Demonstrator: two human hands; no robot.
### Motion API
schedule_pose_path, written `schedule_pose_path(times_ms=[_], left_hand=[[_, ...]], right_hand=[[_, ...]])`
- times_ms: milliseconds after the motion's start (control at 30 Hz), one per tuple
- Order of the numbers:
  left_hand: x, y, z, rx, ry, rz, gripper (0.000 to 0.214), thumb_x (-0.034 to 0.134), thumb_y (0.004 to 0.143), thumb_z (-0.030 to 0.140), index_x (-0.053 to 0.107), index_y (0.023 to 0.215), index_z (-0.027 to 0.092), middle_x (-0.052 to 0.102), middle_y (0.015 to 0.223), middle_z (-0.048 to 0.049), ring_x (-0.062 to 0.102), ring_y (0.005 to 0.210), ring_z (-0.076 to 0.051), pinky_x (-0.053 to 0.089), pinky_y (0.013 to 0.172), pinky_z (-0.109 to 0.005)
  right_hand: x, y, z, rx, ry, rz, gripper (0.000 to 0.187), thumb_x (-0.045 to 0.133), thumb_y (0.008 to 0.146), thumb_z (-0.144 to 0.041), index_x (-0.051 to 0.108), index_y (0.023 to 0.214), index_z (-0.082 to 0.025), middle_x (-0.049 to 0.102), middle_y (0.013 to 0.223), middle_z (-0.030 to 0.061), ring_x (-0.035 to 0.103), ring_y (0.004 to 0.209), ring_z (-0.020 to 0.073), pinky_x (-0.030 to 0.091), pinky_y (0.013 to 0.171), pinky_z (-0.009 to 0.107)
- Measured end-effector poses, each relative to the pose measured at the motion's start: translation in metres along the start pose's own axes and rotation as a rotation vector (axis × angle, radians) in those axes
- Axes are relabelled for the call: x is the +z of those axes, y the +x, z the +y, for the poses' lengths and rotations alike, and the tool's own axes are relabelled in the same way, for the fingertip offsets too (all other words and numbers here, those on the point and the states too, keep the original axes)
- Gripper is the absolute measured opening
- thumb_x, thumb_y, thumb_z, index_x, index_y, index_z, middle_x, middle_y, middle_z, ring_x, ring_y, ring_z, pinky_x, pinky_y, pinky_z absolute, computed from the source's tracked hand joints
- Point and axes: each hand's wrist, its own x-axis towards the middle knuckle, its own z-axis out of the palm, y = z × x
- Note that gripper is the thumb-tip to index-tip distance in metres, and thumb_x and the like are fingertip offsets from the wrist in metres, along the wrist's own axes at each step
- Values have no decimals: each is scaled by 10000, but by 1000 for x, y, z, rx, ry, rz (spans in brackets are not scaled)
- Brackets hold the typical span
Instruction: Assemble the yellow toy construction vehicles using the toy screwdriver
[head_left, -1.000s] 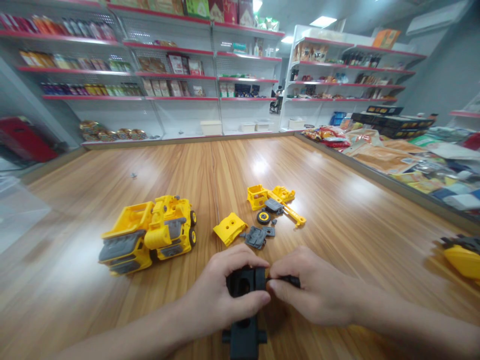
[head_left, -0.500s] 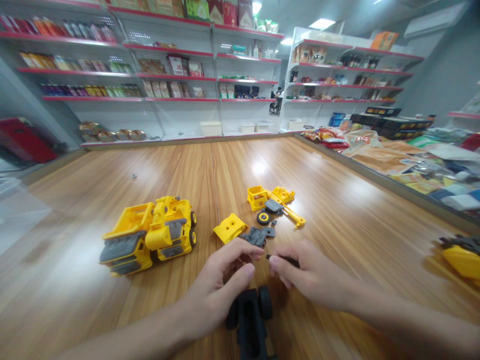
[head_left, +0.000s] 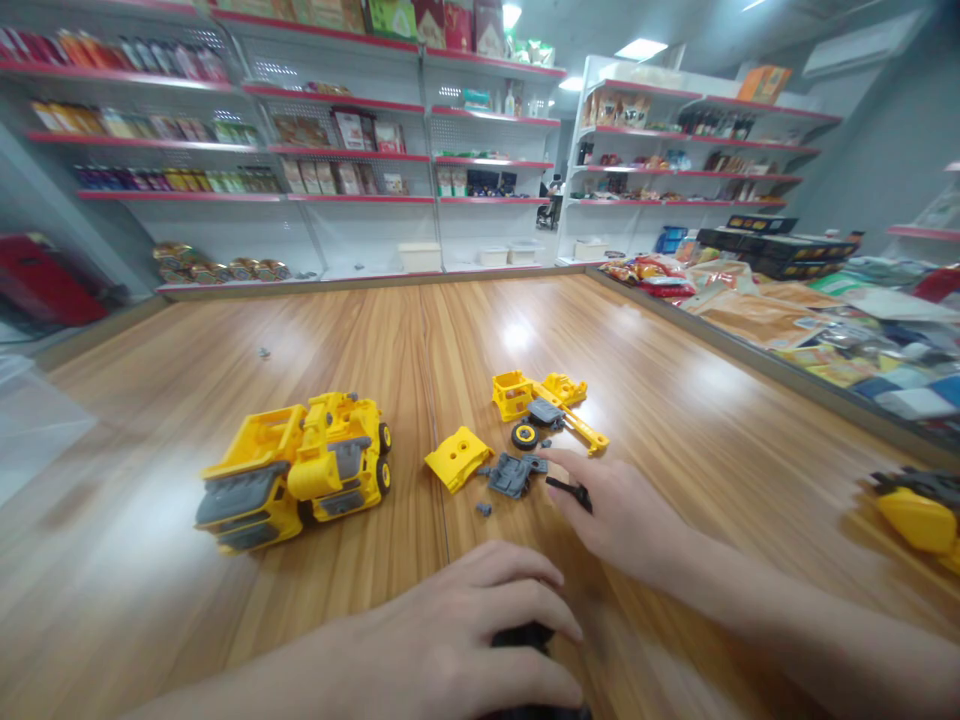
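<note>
My left hand (head_left: 480, 620) is closed over a black wheeled toy chassis (head_left: 525, 636) at the bottom edge, which it mostly hides. In my right hand (head_left: 622, 510) is a thin black stick-like piece (head_left: 571, 493), tucked against the palm side. My right index finger stretches to the grey plastic parts (head_left: 511, 476). Beside those lie a yellow panel with two holes (head_left: 459, 458), a small grey piece (head_left: 484, 509) and a black wheel with a yellow hub (head_left: 524, 434). Behind them are a yellow open frame (head_left: 512, 396) and a long yellow arm (head_left: 574, 418).
Two yellow toy trucks (head_left: 296, 470) stand side by side on the left. At the right edge lies another yellow and black toy piece (head_left: 919, 520). A clear plastic bin (head_left: 37, 420) is at the left edge. Packaged goods (head_left: 757, 315) are heaped beyond the table's right rim.
My left hand has come down toward me onto the black chassis. My right hand has moved up and away to the grey parts. The small grey piece has come into view.
</note>
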Motion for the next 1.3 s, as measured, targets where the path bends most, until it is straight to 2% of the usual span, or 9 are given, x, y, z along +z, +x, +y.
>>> schedule_pose_path(times_ms=[267, 467, 567, 667, 767, 867, 1033, 1167, 1300], left_hand=[[16, -3, -8, -24, 109, 69, 361, 541, 916, 238, 613, 1263, 166, 689, 1123, -183, 596, 1044, -298, 515, 925, -413], [23, -9, -13, -54, -28, 225, 373, 631, 842, 283, 623, 1199, 175, 678, 1027, -163, 602, 943, -256, 512, 848, -373], [25, -12, -17, -159, -301, 371, 372, 644, 824, 273, 631, 1182, 174, 663, 1033, -146, 617, 923, -242, 513, 823, -352], [28, -11, -24, -404, -822, 600, 332, 581, 898, 372, 625, 1143, 152, 680, 1016, -137, 655, 876, -227, 524, 772, -336], [28, -7, -31, -483, -1246, 756, 420, 452, 959, 447, 649, 1055, 88, 702, 963, -161, 689, 887, -257, 525, 831, -387], [27, -6, -32, -441, -1466, 710, 508, 414, 957, 508, 668, 1020, 73, 690, 1004, -168, 692, 983, -317, 504, 914, -455], [28, -7, -32, -392, -1476, 626, 335, 539, 932, 399, 591, 1111, 121, 705, 981, -149, 716, 977, -340, 529, 858, -441], [28, -6, -32, -454, -1482, 599, 264, 497, 961, 345, 535, 1090, 118, 715, 976, -179, 721, 982, -336, 522, 872, -437], [29, -5, -34, -470, -1480, 602, 234, 539, 939, 314, 508, 1081, 131, 712, 982, -182, 740, 917, -333, 547, 803, -409]], right_hand=[[1, 9, 9, -73, -181, -22, 485, 466, 957, -240, 443, 1439, -203, 748, 1018, 93, 718, 839, 245, 459, 671, 308], [1, 12, 9, -67, -207, -24, 382, 472, 956, -246, 536, 1330, -199, 731, 1062, 93, 705, 876, 240, 455, 709, 305], [2, 13, 9, -56, -205, -8, 371, 446, 974, -243, 523, 1334, -200, 722, 1062, 94, 696, 850, 228, 458, 701, 303], [4, 16, 11, -85, -236, 28, 411, 424, 975, -179, 496, 1378, -213, 677, 1128, 108, 674, 881, 207, 475, 735, 292], [7, 18, 13, -111, -270, 50, 401, 427, 957, -133, 548, 1331, -213, 632, 1125, 111, 652, 822, 174, 488, 700, 269], [7, 19, 12, -132, -248, 98, 355, 441, 944, -118, 595, 1251, -206, 602, 1184, 118, 643, 806, 160, 503, 686, 262], [2, 20, 8, -165, -217, 93, 271, 444, 963, -138, 605, 1175, -187, 577, 1294, 118, 650, 985, 203, 521, 809, 300], [-2, 21, 7, -161, -224, 54, 222, 470, 980, -197, 591, 1164, -169, 638, 1229, 114, 638, 1085, 233, 497, 896, 330], [-4, 21, 8, -126, -221, 63, 174, 531, 959, -235, 612, 1101, -174, 698, 1079, 105, 673, 991, 228, 503, 828, 309]])
